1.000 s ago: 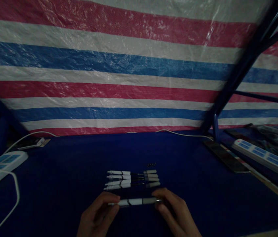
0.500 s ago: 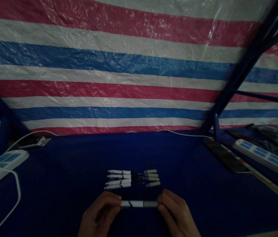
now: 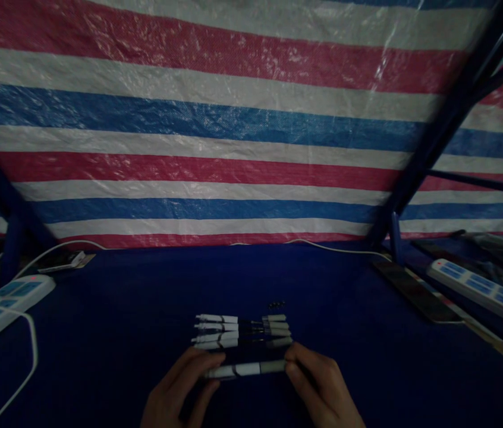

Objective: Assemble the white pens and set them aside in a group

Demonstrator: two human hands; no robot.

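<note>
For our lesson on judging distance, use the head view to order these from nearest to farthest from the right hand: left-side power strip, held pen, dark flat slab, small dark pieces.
1. Held pen: grey end in the right hand.
2. Small dark pieces: ahead, slightly left.
3. Dark flat slab: ahead, to the right.
4. Left-side power strip: far left.

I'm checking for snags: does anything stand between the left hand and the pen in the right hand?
Nothing visible does. The left hand has its fingers parted about the pen's white end; the right hand pinches the grey end. The white barrels lie beyond the pen, outside that gap.
</note>
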